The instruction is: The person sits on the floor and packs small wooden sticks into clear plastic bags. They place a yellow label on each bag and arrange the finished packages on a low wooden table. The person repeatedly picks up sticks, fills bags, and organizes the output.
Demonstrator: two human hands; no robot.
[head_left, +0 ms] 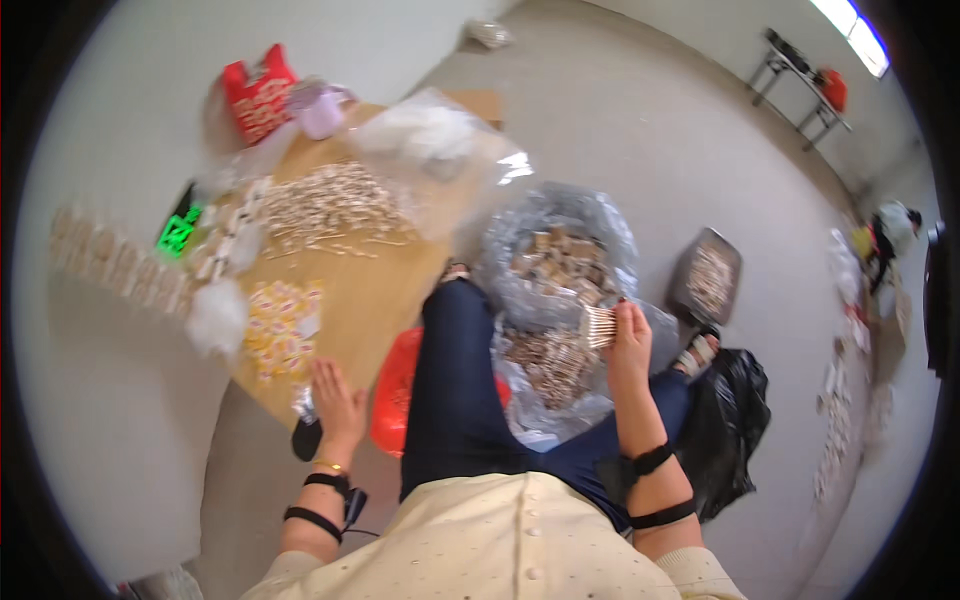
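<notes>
My right hand [630, 345] is closed on a small fanned bundle of cotton swabs [598, 326], holding it above the clear plastic bags. My left hand [340, 405] lies at the near edge of the wooden table [355, 285], its fingers stretched out and nothing visible in it. Just beyond those fingers are several yellow-and-white printed labels or packets [282, 325]. Farther back spreads a loose pile of cotton swabs [335, 205]. Between my legs, one clear bag holds small brown-and-white packs [568, 262]; a nearer one holds many loose swabs [552, 365].
A red plastic bag [397, 385] hangs beside my left leg. By my right foot stand a grey tray of swabs [712, 275] and a black bag [735, 430]. Clear plastic film [420, 135], a lilac container [320, 112] and a red package [260, 95] occupy the table's far side.
</notes>
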